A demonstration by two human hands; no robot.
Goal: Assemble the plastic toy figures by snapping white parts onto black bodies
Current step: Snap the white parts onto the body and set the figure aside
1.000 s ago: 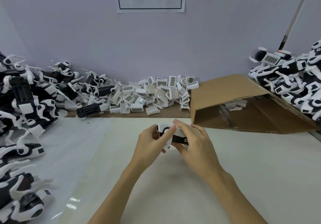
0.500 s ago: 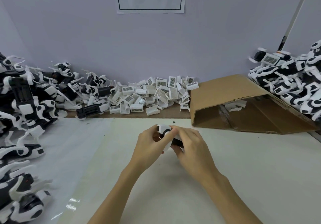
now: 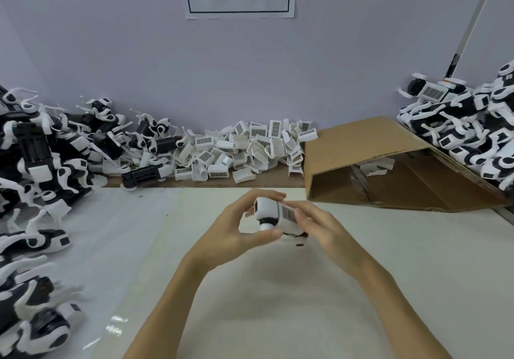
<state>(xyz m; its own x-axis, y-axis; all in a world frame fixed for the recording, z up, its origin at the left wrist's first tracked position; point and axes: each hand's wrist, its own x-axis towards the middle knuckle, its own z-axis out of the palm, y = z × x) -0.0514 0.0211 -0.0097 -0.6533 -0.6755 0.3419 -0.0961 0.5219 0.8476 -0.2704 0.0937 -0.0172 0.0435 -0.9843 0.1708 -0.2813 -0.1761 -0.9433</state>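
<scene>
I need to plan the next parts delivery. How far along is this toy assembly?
Done, it seems: a heap of black-and-white figures lies at the right, above the cardboard box. In hand: the left hand and right hand grip one toy figure over the table. Left: many loose white parts by the wall and a large pile of figures at the left; their state is unclear.

Both forearms bare, reaching forward from lower edge, converging at centre. Left hand (image 3: 233,227): fingers curled, thumb underneath, gripping toy figure (image 3: 274,215) from left. Right hand (image 3: 322,227): fingers curled over figure's right end, thumb side hidden. Hands close together, raised above bench (image 3: 306,303), wrists apart.
</scene>
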